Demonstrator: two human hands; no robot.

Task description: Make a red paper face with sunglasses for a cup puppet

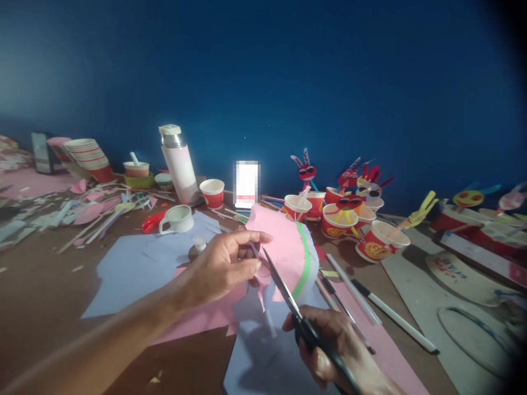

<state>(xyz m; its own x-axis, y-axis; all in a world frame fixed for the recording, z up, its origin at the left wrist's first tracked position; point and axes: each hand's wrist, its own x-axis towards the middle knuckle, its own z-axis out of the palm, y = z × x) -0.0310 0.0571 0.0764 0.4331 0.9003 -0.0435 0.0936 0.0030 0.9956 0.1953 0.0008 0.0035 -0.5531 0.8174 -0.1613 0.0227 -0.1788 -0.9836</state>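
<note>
My left hand [230,260] pinches a small pink paper piece [265,270] between thumb and fingers, partly hidden by the fingertips. My right hand [329,340] grips black-handled scissors [284,288], their blades pointing up and left to just beside the left fingertips. The blades look nearly closed. Behind the hands is a curved pink paper sheet [282,236] with a green strip [307,260] along its right side. Below the hands, blue paper [263,356] and pink paper [206,318] cover part of the table.
A white thermos [180,170] and a red paper cup [212,194] stand at the back. Decorated cups [340,220] with paper figures line the right. A marker [395,315] and a pen [346,310] lie nearby. Stacked cups [88,156] and paper scraps [94,211] are at left.
</note>
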